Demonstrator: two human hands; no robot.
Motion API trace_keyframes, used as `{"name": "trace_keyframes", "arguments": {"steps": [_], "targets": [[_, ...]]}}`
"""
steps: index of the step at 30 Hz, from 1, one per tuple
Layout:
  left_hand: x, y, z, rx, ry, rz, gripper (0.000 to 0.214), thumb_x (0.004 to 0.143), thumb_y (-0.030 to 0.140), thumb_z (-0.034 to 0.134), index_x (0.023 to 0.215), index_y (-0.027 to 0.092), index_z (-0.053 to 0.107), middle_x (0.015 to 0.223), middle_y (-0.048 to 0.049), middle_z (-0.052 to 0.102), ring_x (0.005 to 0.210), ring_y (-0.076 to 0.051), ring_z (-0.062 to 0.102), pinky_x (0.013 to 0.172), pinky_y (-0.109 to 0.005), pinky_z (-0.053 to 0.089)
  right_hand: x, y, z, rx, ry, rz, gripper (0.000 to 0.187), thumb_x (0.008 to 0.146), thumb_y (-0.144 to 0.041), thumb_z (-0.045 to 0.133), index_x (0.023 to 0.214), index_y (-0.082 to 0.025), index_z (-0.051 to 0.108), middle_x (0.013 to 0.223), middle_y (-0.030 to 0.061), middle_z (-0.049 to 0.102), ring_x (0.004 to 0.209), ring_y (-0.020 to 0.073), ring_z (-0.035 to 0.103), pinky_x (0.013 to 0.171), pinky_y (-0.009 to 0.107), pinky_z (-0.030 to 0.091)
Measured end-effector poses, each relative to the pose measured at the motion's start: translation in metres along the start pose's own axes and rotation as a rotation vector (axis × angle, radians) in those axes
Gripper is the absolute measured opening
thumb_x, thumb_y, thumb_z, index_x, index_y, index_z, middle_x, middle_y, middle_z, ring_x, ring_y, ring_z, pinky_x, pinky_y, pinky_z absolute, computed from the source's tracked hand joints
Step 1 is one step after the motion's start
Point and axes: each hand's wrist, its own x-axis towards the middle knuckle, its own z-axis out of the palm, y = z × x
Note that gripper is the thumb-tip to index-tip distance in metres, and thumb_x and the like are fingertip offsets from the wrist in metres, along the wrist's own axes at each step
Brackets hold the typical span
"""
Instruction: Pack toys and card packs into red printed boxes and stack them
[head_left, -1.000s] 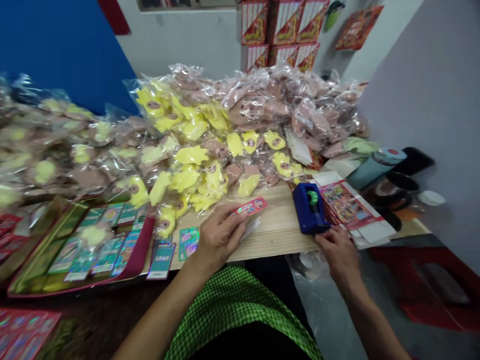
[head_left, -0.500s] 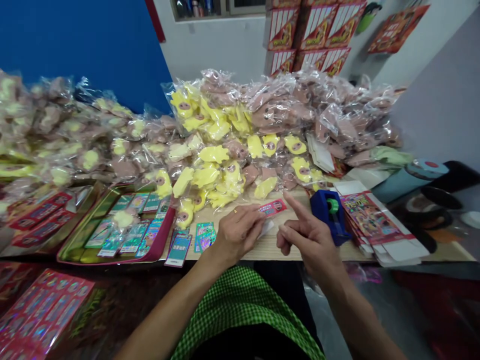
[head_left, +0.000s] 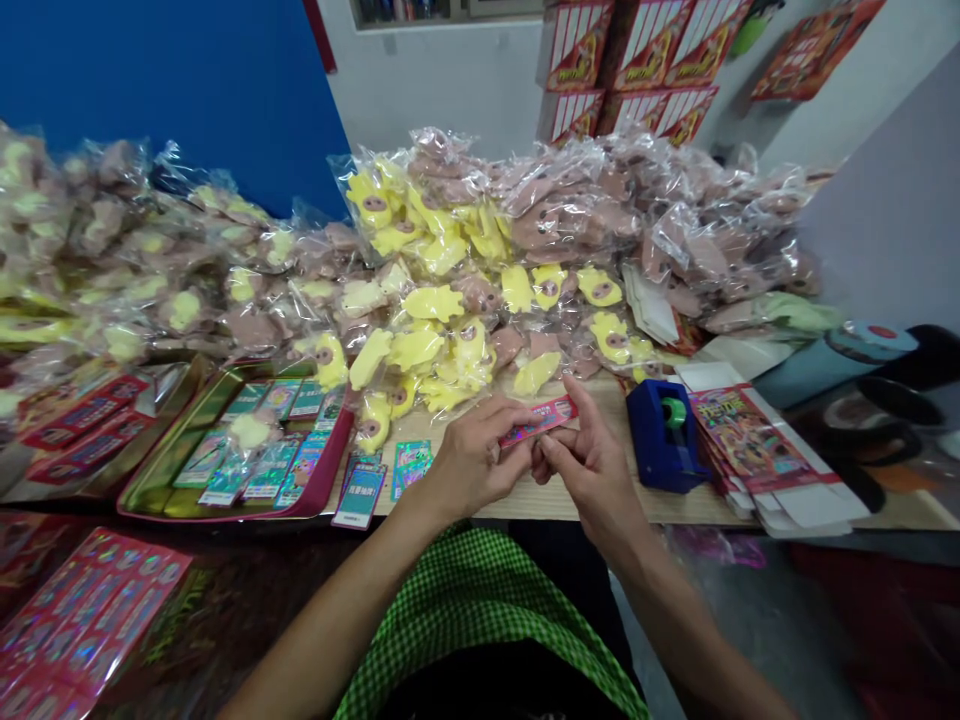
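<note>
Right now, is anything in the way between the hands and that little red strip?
Nothing visible: the left hand grips the red strip, and the right hand's fingers are at its other end. The blue tape dispenser stands off to the right.

A tape dispenser (head_left: 651, 442) stands right of the strip (head_left: 541, 418), bagged toys (head_left: 433, 302) behind
</note>
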Motion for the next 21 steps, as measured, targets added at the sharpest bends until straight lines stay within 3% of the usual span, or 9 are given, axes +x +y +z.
{"name": "trace_keyframes", "arguments": {"steps": [5,8,11,13,15,18,21], "targets": [[0.018,0.007,-0.002,0.037,-0.064,-0.137,0.009,0.092,0.024,0.072,0.090,0.017,0.067,0.084,-0.0023,0.070,0.077,-0.016,0.066,0.075,-0.030,0.053,-0.001,0.004,0.008,0.073,0.065,0.000,0.105,0.083,-0.033,0.070,0.164,-0.011,0.007,0.061,-0.0076,0.063,0.053,0.0168,0.057,0.054,0.028,0.050],[0.024,0.009,-0.003,0.077,-0.100,-0.139,0.005,0.093,0.022,0.066,0.090,0.018,0.065,0.076,0.0007,0.065,0.069,-0.013,0.060,0.069,-0.026,0.049,-0.003,0.004,0.006,0.113,0.048,0.047,0.111,0.080,-0.034,0.071,0.163,-0.010,0.003,0.062,-0.0066,0.065,0.052,0.0180,0.059,0.054,0.028,0.051],[0.020,0.004,-0.004,0.068,0.036,-0.217,0.007,0.095,0.026,0.062,0.092,0.019,0.063,0.075,0.0017,0.062,0.065,-0.012,0.055,0.064,-0.024,0.045,-0.004,0.008,-0.012,0.030,0.025,0.114,0.108,0.079,-0.038,0.071,0.161,-0.009,0.007,0.072,-0.0001,0.072,0.055,0.0196,0.064,0.054,0.029,0.051],[0.011,-0.004,-0.003,-0.009,0.177,-0.381,0.013,0.096,0.031,0.060,0.090,0.020,0.060,0.073,0.0027,0.059,0.061,-0.011,0.053,0.059,-0.023,0.043,0.001,0.012,-0.033,-0.179,0.051,0.095,0.090,0.084,-0.041,0.065,0.157,-0.008,0.024,0.078,0.0041,0.074,0.058,0.0207,0.066,0.054,0.029,0.052],[-0.002,-0.015,0.002,-0.077,0.228,-0.557,0.016,0.096,0.035,0.057,0.090,0.020,0.057,0.073,0.0027,0.058,0.061,-0.012,0.054,0.057,-0.023,0.044,0.012,0.014,-0.058,-0.545,0.090,0.041,0.059,0.093,-0.037,0.049,0.144,-0.008,0.043,0.082,0.0067,0.074,0.063,0.0210,0.069,0.057,0.030,0.054],[-0.021,-0.025,0.017,0.041,0.136,-0.699,0.009,0.093,0.029,0.055,0.092,0.020,0.056,0.083,-0.0022,0.064,0.073,-0.018,0.064,0.069,-0.032,0.054,0.040,0.010,-0.087,-1.014,0.100,0.022,0.037,0.095,-0.019,0.038,0.122,-0.012,0.063,0.092,0.0100,0.076,0.080,0.0216,0.073,0.075,0.032,0.058],[-0.030,-0.023,0.031,0.277,-0.004,-0.590,0.014,0.090,0.023,0.059,0.103,0.020,0.058,0.109,-0.0117,0.067,0.105,-0.029,0.066,0.093,-0.048,0.055,0.075,0.005,-0.094,-1.229,0.040,0.059,0.028,0.089,-0.008,0.051,0.107,-0.013,0.072,0.107,0.0150,0.075,0.105,0.0267,0.071,0.096,0.036,0.053]]}}
